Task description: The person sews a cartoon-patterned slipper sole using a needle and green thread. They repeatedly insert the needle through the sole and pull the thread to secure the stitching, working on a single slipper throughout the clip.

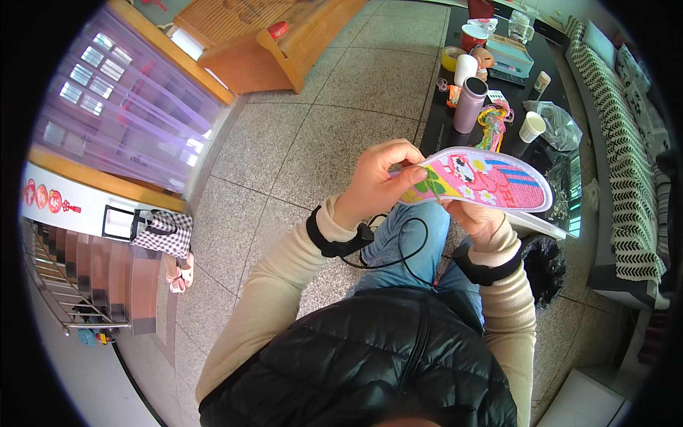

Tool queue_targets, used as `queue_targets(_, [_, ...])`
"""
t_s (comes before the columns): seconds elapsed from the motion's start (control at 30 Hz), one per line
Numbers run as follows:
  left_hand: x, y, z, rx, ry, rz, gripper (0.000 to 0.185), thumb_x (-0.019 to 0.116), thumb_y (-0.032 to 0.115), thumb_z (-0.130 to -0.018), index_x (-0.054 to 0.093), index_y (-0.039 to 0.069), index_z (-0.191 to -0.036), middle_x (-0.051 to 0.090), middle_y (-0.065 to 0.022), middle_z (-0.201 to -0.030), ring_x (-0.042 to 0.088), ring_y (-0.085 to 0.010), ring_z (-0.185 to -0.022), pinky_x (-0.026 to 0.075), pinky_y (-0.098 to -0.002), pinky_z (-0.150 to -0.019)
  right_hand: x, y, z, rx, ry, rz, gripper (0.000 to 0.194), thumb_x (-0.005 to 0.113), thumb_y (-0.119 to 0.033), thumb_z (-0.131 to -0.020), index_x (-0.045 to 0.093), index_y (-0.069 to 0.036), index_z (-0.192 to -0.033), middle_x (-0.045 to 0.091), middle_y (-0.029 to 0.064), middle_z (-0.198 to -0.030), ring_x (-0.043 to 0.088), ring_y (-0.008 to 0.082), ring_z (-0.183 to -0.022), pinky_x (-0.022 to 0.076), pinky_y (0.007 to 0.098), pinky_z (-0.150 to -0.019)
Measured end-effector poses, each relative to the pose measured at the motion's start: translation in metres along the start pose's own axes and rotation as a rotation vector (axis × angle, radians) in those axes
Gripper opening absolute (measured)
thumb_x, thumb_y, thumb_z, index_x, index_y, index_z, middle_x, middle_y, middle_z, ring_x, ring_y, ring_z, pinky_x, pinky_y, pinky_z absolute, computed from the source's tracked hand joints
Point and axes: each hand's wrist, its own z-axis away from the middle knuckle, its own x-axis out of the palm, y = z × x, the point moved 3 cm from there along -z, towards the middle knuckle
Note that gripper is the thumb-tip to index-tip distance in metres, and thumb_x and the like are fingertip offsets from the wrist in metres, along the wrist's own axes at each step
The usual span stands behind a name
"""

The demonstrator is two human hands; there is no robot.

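Note:
An embroidered shoe insole [483,181] is held up in front of my knees, its patterned face towards me. Pink stitching covers much of it, with white flowers, blue stripes and a green and yellow patch. My left hand [381,179] pinches its left end between thumb and fingers. Below the lower edge, my right hand [475,216] supports it, and the insole hides most of those fingers. Whether a needle is in either hand cannot be made out. A green thread seems to lie over the green patch.
Beyond the insole stands a black table [443,120] with a thermos [470,104], colourful thread skeins [493,125], a paper cup [532,126] and a plastic bag [560,125]. A lined bin [541,272] is by my right leg. A black cable [408,261] loops across my lap.

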Motion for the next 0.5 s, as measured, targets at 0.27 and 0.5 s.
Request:
queue_targets(0.27, [0.003, -0.013, 0.005, -0.250, -0.134, 0.489, 0.019, 0.062, 0.018, -0.101, 0.061, 0.000, -0.106, 0.064, -0.0027, -0.091, 0.059, -0.0091, -0.083, 0.048, -0.0249, -0.073, 0.033, -0.032, 0.001, -0.311, 0.011, 0.008, 0.015, 0.053, -0.023, -0.106, 0.051, -0.013, -0.116, 0.055, 0.0035, -0.100, 0.051, 0.0106, -0.083, 0.0468, 0.0268, -0.068])
queue_targets(0.5, [-0.015, -0.025, 0.002, -0.265, -0.071, 1.283, 0.025, 0.049, 0.028, -0.103, 0.054, 0.003, -0.103, 0.049, -0.0013, -0.073, 0.042, -0.0097, -0.055, 0.035, -0.0261, -0.054, -0.015, -0.060, 0.012, -0.279, 0.015, -0.189, 0.009, 0.050, -0.021, -0.107, 0.052, -0.012, -0.107, 0.037, -0.0036, -0.071, 0.035, 0.0074, -0.058, 0.0317, 0.0227, -0.055])
